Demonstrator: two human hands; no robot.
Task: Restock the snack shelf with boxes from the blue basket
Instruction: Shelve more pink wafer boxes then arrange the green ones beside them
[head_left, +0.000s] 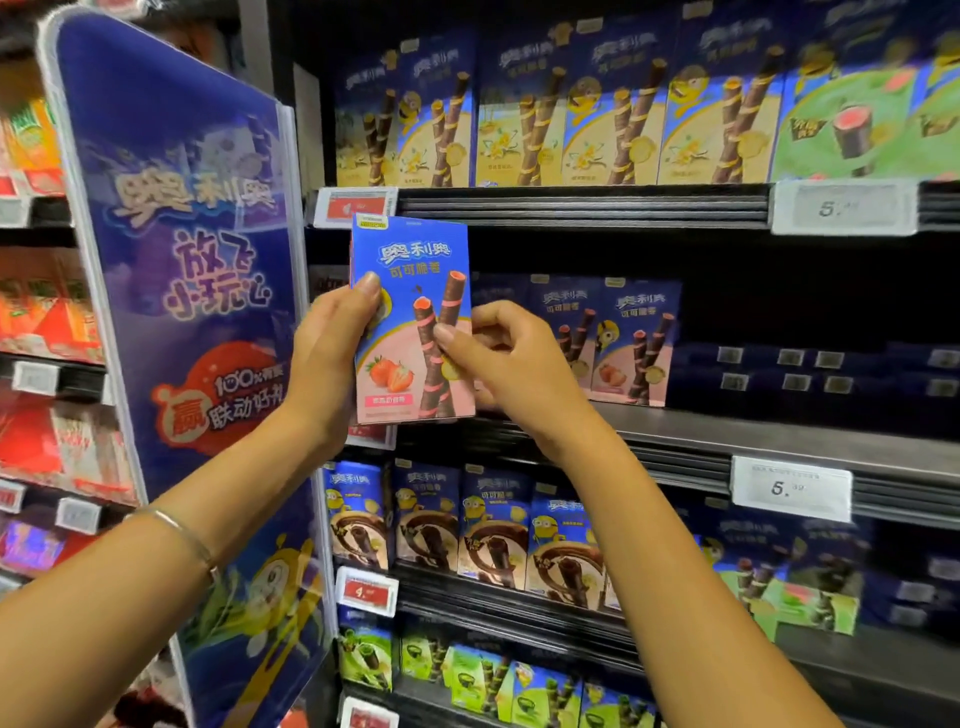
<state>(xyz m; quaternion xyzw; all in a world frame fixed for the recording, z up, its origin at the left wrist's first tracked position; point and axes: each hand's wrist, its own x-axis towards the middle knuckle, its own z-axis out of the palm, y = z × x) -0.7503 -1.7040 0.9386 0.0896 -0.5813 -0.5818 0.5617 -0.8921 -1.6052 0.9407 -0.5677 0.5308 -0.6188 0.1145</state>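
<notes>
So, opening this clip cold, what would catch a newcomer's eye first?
The strawberry wafer-roll box, held upright at centre frame, the left hand gripping its left edge and the right hand pinching its right. Matching boxes stand behind it on the middle shelf. A tall blue promotional panel fills the left.

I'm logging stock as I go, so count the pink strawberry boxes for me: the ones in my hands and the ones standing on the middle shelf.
Held strawberry box, gripped by left hand and right hand: 1
Shelf strawberry boxes, standing on the middle shelf: 2
Total: 3
Anything behind the right hand is hidden.
</notes>
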